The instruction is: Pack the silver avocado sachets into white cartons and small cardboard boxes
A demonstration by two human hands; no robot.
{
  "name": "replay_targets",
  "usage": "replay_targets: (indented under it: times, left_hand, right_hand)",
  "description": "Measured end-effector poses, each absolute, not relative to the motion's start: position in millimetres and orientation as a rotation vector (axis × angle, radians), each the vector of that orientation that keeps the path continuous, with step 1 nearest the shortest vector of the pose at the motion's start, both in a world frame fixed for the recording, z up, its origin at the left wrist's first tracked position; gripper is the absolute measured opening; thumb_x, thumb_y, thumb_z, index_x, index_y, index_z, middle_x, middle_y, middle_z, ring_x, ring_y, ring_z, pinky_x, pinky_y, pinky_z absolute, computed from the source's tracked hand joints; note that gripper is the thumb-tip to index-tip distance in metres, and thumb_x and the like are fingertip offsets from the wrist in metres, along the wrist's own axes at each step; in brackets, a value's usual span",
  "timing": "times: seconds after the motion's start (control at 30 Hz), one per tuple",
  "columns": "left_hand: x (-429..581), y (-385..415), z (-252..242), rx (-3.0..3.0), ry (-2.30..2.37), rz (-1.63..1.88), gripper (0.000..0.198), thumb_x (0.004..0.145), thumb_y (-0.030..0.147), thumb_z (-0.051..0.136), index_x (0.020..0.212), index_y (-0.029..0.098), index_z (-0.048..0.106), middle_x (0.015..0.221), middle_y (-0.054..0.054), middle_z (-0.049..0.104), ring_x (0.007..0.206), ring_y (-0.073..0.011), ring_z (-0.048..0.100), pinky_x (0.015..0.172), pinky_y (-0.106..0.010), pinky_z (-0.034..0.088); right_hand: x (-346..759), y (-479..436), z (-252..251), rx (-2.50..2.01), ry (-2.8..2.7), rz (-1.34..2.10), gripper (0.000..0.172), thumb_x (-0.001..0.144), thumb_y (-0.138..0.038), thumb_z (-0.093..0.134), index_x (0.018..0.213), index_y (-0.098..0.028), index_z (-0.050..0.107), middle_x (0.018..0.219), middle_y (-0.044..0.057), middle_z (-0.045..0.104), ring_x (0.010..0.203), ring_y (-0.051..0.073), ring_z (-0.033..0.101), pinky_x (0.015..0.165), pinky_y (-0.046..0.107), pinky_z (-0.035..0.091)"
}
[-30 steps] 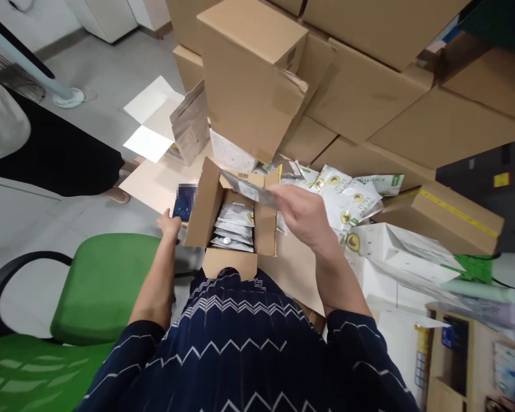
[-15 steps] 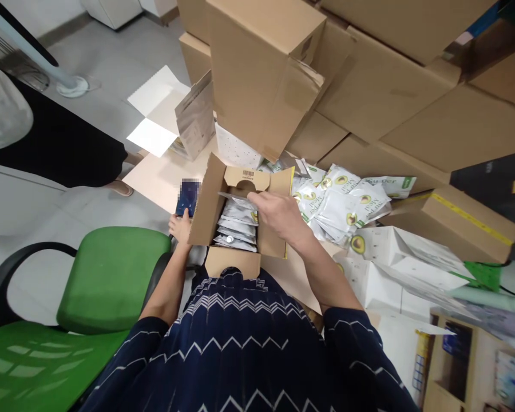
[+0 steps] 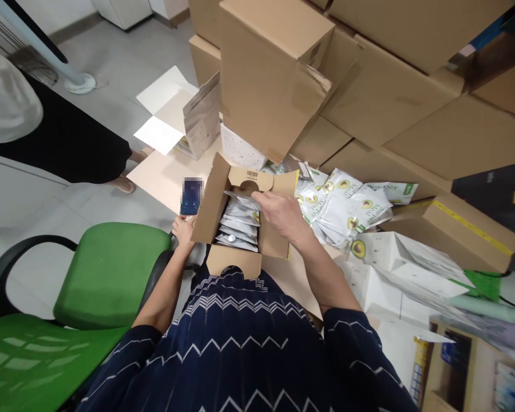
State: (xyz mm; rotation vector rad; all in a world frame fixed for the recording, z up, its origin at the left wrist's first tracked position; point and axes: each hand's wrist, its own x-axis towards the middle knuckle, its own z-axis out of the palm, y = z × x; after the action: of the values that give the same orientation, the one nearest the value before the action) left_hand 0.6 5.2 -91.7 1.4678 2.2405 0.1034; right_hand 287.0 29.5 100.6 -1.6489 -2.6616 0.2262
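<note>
An open cardboard box [image 3: 234, 260] stands at the table edge against my body, its flaps spread. A row of silvery-white sachets [image 3: 239, 223] stands packed inside. My right hand [image 3: 281, 214] reaches over the box's right side, closed in a pinch on the top edge of the far sachet [image 3: 239, 198]. My left hand [image 3: 183, 230] lies beside the box's left flap, near the lower end of a phone [image 3: 191, 196]. Its fingers look loosely apart and hold nothing I can see; the flap partly hides them.
Loose avocado-printed pouches [image 3: 341, 200] are heaped right of the box. Stacked cartons [image 3: 270, 74] rise behind, and white boxes [image 3: 412, 257] stand at the right. A green chair [image 3: 111, 274] is on my left. A person in a black garment [image 3: 77, 126] stands beyond.
The far sachet sits slightly lower in the box, with my right hand still on it. My left thumb has drawn back from the phone. The view has shifted slightly.
</note>
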Motion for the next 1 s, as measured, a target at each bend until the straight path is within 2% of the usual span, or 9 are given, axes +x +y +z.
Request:
replay_targets:
  times: [0.2,0.4,0.6,0.8,1.0]
  left_hand:
    - [5,14,-86,1.424,2.353,0.06,0.038,0.1,0.03,0.04,0.132,0.024,0.06,0.128,-0.019,0.047,0.116,-0.0349,0.044,0.088,-0.042,0.039]
    - [9,19,-91,1.463,2.364,0.033,0.04,0.104,0.03,0.032,0.133,0.021,0.058,0.131,-0.018,0.045,0.113,-0.029,0.042,0.091,-0.041,0.035]
    - [8,15,-95,1.493,2.375,0.076,0.036,0.103,0.028,0.034,0.127,0.02,0.06,0.126,-0.016,0.047,0.108,-0.0274,0.041,0.088,-0.041,0.035]
    - [3,16,-94,1.53,2.377,0.19,0.028,0.1,0.025,0.043,0.118,0.018,0.063,0.11,-0.012,0.05,0.099,-0.0239,0.043,0.083,-0.04,0.037]
    - [-5,23,-86,1.657,2.279,0.405,0.022,0.092,0.016,0.049,0.105,0.018,0.067,0.096,-0.008,0.051,0.092,-0.0227,0.047,0.079,-0.039,0.042]
  right_hand:
    - [285,28,101,-1.642,-2.655,0.191,0.028,0.098,-0.01,0.037,0.107,-0.022,0.061,0.094,0.004,0.068,0.078,0.016,0.055,0.058,0.032,0.022]
    - [286,29,98,-1.655,-2.636,0.166,0.029,0.096,-0.008,0.04,0.105,-0.023,0.063,0.092,0.003,0.068,0.077,0.016,0.054,0.058,0.033,0.02]
    - [283,30,102,-1.682,-2.69,0.211,0.029,0.094,-0.005,0.041,0.107,-0.022,0.061,0.096,0.005,0.067,0.078,0.016,0.054,0.059,0.032,0.022]
    - [280,32,101,-1.686,-2.729,0.238,0.028,0.095,-0.006,0.042,0.11,-0.021,0.059,0.096,0.006,0.068,0.08,0.016,0.057,0.059,0.03,0.025]
    - [275,41,98,-1.653,-2.774,0.143,0.033,0.095,-0.005,0.041,0.116,-0.021,0.061,0.098,0.008,0.07,0.085,0.019,0.065,0.061,0.028,0.035]
